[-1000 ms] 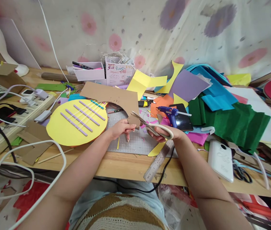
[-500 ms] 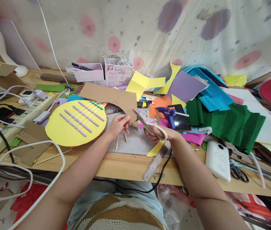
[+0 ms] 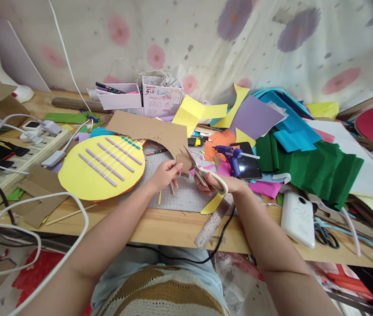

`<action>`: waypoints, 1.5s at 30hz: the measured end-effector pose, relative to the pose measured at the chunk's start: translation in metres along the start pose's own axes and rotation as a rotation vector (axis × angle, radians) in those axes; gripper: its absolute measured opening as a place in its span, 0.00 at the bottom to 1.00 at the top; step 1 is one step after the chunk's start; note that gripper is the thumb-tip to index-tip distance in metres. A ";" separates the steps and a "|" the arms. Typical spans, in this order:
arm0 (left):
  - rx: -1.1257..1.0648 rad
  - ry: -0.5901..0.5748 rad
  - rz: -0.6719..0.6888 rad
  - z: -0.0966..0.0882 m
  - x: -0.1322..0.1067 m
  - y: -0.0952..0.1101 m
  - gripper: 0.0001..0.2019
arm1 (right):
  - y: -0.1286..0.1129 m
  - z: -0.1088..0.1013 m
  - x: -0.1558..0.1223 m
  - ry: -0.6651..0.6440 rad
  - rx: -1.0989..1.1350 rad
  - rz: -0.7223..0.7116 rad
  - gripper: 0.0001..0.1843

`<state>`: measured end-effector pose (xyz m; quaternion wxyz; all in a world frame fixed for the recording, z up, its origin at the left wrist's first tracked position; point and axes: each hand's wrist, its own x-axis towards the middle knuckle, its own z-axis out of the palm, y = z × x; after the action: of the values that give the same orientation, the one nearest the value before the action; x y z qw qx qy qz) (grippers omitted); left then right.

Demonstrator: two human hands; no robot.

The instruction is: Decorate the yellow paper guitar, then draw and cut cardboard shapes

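Flower-printed sheet [image 3: 84, 57] is hanging behind everything. Below it, wooden table [image 3: 160, 226] is carrying a dense spread of materials. Dark green crinkled paper [image 3: 318, 169] is lying in folds on the right. Gray gridded mat [image 3: 186, 199] is lying at center, before the person. Yellow oval panel [image 3: 89, 180] is resting on the left, with four light purple strips and pale strings crossing it. Larger brown cardboard sheet [image 3: 146, 127] is lying just beyond the hands, its near edge curving inward. Ruler [image 3: 213, 224] is slanting over the table's front edge. Blue glue gun [image 3: 234, 158] is resting partly over a dark flat device [image 3: 250, 162], near the right hand.

Left hand [image 3: 166, 175]: fingers closing in a pinch on the small cardboard piece. Right hand [image 3: 211, 180]: gripping the handles of white-handled scissors [image 3: 197, 168], blades pointing away and lying at the piece's right edge; depth of any bite cannot be told. Small cardboard piece [image 3: 182, 162] is sitting between the hands, above the mat, overlapping the larger sheet's right end in view; contact between those two is unclear.
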<state>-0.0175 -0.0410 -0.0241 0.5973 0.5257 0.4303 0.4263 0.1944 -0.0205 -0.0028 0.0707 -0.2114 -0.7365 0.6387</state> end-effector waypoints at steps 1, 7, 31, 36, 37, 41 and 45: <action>-0.006 0.000 -0.004 -0.001 0.000 0.000 0.16 | 0.001 0.000 -0.001 0.001 0.001 0.005 0.30; -0.021 -0.011 -0.014 -0.003 0.000 0.003 0.17 | 0.009 -0.001 -0.004 0.035 0.156 0.073 0.29; -0.057 -0.088 -0.075 -0.016 0.002 0.007 0.18 | 0.007 -0.007 -0.014 0.016 0.153 0.140 0.28; -0.088 -0.015 -0.064 -0.014 0.003 0.004 0.18 | 0.006 -0.007 -0.012 0.038 0.184 0.153 0.28; -0.092 0.018 -0.049 -0.012 0.002 0.004 0.18 | 0.006 -0.006 -0.011 0.042 0.188 0.139 0.28; -0.131 0.149 0.027 -0.003 0.001 0.002 0.18 | 0.009 -0.001 -0.004 0.031 0.193 0.092 0.30; -0.107 0.184 0.068 0.003 0.001 -0.003 0.18 | 0.011 0.001 -0.001 -0.005 0.143 0.125 0.32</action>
<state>-0.0143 -0.0410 -0.0264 0.5679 0.4659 0.4418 0.5150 0.1975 -0.0206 -0.0134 0.0440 -0.2497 -0.6744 0.6934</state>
